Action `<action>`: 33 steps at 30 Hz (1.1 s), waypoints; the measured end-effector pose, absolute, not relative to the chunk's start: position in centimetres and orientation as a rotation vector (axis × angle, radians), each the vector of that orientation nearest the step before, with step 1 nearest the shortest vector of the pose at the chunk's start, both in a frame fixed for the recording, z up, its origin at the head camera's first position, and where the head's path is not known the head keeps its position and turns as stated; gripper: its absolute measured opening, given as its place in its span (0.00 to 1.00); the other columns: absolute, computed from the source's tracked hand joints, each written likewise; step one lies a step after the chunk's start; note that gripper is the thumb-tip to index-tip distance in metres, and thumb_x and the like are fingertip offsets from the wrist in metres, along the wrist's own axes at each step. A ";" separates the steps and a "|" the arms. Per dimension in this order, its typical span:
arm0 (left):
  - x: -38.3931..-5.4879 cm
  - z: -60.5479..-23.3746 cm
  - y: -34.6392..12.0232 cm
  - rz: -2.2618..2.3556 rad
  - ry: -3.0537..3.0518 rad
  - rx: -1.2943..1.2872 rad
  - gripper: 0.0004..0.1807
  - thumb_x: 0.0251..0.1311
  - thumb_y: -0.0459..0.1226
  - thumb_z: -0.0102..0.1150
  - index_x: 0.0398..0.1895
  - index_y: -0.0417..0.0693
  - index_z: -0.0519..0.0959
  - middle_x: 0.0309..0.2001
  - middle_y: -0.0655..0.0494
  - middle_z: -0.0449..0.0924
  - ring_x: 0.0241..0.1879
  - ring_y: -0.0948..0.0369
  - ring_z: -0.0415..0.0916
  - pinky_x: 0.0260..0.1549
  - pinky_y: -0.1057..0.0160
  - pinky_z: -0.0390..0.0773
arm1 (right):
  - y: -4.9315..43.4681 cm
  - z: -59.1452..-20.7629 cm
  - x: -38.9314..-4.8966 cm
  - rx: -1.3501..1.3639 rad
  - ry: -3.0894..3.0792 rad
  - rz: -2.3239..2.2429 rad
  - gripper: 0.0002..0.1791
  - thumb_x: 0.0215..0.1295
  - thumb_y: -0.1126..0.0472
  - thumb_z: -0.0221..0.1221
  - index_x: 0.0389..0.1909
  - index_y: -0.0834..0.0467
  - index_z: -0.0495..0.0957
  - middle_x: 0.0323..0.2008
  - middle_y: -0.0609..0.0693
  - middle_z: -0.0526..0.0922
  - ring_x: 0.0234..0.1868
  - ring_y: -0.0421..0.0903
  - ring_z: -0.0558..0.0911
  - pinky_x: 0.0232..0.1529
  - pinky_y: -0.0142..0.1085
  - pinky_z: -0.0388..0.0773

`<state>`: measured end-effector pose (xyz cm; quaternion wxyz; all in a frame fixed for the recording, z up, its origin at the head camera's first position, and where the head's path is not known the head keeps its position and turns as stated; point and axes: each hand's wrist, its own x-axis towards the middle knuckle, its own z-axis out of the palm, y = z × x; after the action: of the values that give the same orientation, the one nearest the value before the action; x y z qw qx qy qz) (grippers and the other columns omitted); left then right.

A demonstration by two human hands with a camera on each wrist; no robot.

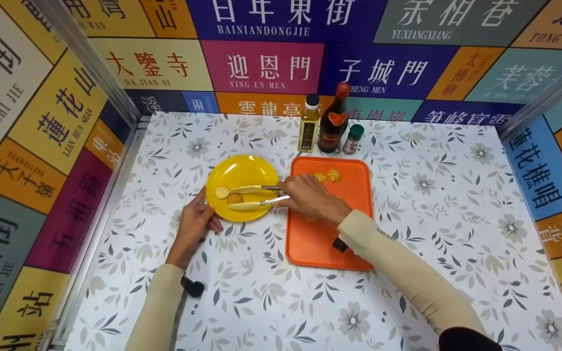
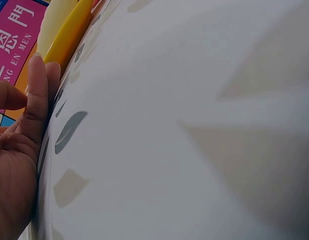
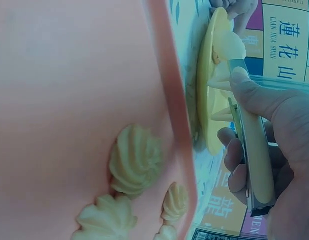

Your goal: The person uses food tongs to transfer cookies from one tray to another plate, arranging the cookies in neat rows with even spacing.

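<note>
My right hand [image 1: 305,194] grips a pair of metal tongs [image 3: 254,150] with cream-coloured tips, reaching over the yellow plate [image 1: 244,168]. The tips lie low over the plate, one on each side of a golden-brown cookie [image 1: 235,198]. A paler round cookie [image 1: 222,192] sits just left of it, near the plate's left side. My left hand [image 1: 195,219] is at the plate's left rim, its fingers extended along the edge, low to the table in the left wrist view. The right wrist view shows swirl-shaped piped cookies [image 3: 137,160] on the orange tray [image 1: 330,251].
The tray lies right of the plate, under my right forearm. Behind it stand an oil bottle [image 1: 309,124], a dark bottle with a red cap [image 1: 333,119] and a small green-capped jar [image 1: 353,140]. Walls with printed signs [image 1: 261,66] enclose the flower-patterned table [image 1: 261,302].
</note>
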<state>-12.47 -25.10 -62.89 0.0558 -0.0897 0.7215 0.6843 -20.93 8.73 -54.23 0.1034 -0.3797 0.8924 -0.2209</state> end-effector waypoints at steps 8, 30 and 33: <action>-12.5 -62.9 -25.0 2.077 2.195 -0.248 0.40 0.80 0.32 0.54 0.91 0.53 0.55 0.34 0.29 0.85 0.23 0.50 0.85 0.27 0.58 0.91 | 8.9 -53.8 -21.0 -1.134 2.626 -0.634 0.27 0.75 0.43 0.70 0.64 0.58 0.88 0.35 0.49 0.84 0.29 0.46 0.78 0.30 0.37 0.74; -12.6 -63.0 -25.2 2.097 2.176 -0.251 0.41 0.79 0.31 0.54 0.91 0.52 0.55 0.32 0.31 0.85 0.22 0.51 0.85 0.26 0.58 0.91 | 13.2 -52.9 -21.2 -1.100 2.774 -0.763 0.20 0.74 0.46 0.72 0.50 0.59 0.89 0.30 0.48 0.82 0.25 0.46 0.76 0.26 0.39 0.71; -12.6 -63.2 -25.2 2.128 2.164 -0.226 0.41 0.79 0.30 0.54 0.91 0.50 0.55 0.31 0.32 0.85 0.21 0.51 0.85 0.25 0.57 0.91 | 14.1 -52.8 -21.2 -1.077 2.802 -0.781 0.17 0.73 0.47 0.73 0.45 0.57 0.87 0.29 0.48 0.81 0.26 0.46 0.76 0.27 0.39 0.72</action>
<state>-12.58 -25.22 -63.19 0.0489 -0.0742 0.7103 0.6983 -21.16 14.14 -52.85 0.0200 -0.3471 0.9032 -0.2518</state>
